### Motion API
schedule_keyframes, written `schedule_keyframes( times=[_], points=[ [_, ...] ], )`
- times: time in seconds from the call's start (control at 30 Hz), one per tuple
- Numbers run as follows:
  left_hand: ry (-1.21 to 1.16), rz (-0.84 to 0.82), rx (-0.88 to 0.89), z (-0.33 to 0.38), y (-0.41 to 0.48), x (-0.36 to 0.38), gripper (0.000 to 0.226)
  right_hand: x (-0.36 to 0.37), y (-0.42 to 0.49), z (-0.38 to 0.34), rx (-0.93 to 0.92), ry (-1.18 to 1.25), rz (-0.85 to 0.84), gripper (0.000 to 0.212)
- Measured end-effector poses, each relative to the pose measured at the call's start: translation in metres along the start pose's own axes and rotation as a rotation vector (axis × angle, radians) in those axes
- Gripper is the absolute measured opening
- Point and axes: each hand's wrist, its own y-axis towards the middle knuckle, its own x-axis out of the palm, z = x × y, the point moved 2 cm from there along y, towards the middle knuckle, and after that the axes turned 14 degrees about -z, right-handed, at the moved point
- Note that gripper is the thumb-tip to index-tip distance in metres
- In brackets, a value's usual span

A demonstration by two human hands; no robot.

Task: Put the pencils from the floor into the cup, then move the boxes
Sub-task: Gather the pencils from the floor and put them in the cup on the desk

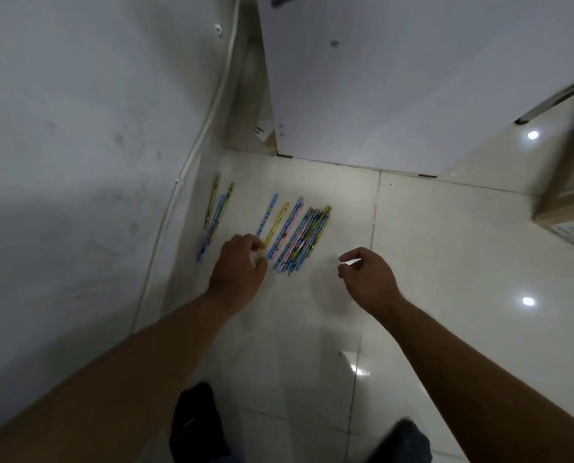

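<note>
The glossy cream tiled floor (pixel 429 248) carries everything here, and the tight bundle of patterned pencils (pixel 304 238) serves as the landmark. Behind the bundle stands a large white panel (pixel 395 78), likely a cabinet side or door, its lower edge meeting the floor. Left of the bundle rises a grey-white wall (pixel 78 145) with a pale cable conduit (pixel 192 158) running down it. Far to the right of the bundle sits a brown cardboard box (pixel 569 202), presumably one of the boxes to be moved later; it bears a pale label, but the print is too blurred to read. A scrap of labelled card wedged behind the bundle, beside the panel, is equally unreadable.

The pencils lie roughly parallel, which suggests they can be swept up several at a time. Left of the bundle lie three loose ones, blue, yellow and blue (pixel 275 225), and further left, near the wall, another small group of yellow-green and blue pencils (pixel 213 215).

The left hand (pixel 238 265) reaches just left of the bundle, its fingers (pixel 257 243) curled and pinching at the near end of the loose yellow pencil, seemingly to start a pickup. The right hand (pixel 369 279) hovers right of the bundle, fingers loosely curled and empty, apparently ready to help gather. No cup is in view, so none appear collected yet.
</note>
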Motion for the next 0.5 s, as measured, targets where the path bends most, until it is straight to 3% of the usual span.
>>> schedule_keyframes(
  times=[0.23, 0.5],
  points=[
    [-0.025, -0.049, 0.111, -0.022, 0.09, 0.01, 0.011, 0.01, 0.087, -0.001, -0.118, -0.114, 0.011, 0.004],
    [0.2, -0.17, 0.326, -0.008, 0.194, -0.025, 0.014, -0.007, 0.155, -0.006, -0.173, -0.21, 0.009, 0.022]
  ],
)
